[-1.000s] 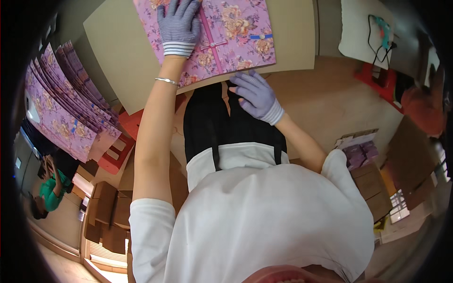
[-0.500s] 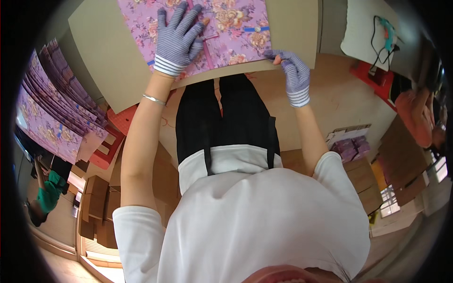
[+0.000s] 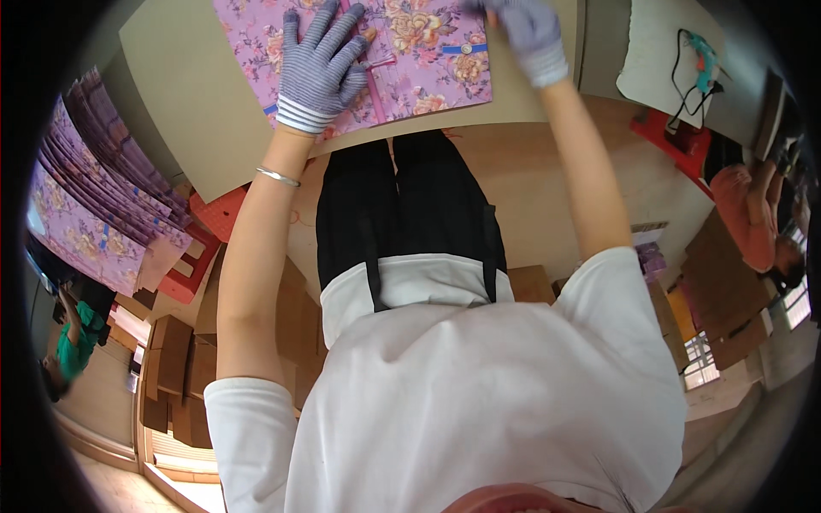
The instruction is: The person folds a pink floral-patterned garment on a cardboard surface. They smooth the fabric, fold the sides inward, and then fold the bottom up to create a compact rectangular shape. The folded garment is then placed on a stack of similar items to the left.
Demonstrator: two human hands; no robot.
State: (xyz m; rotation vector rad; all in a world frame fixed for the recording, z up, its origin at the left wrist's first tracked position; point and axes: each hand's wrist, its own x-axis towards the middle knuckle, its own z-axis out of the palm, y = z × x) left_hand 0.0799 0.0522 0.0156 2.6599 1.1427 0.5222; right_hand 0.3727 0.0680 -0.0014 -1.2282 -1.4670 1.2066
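A flat, purple floral paper piece (image 3: 428,77) lies on the table in front of me. A pink ribbon (image 3: 374,90) runs down its middle, and a blue band (image 3: 462,50) with a round buckle-like mark shows on its right part. My left hand (image 3: 318,77), in a grey-and-white striped glove with bare fingertips showing, rests flat on the paper with its fingers spread. Over the paper's right edge is my right hand (image 3: 532,43), gloved alike. Its fingers are smeared by motion, so whether they touch or grip the edge is unclear.
The beige table (image 3: 171,94) ends just before my legs. At left, a stack of similar floral pieces (image 3: 103,197) stands over a red stool (image 3: 192,265). A glue gun (image 3: 703,64) with a black cord lies on a side table at right. Two other people sit farther off; brown boxes (image 3: 175,359) stand behind.
My right hand has moved away from the paper's near right corner, up along its right edge. My left hand stays in place on the paper.
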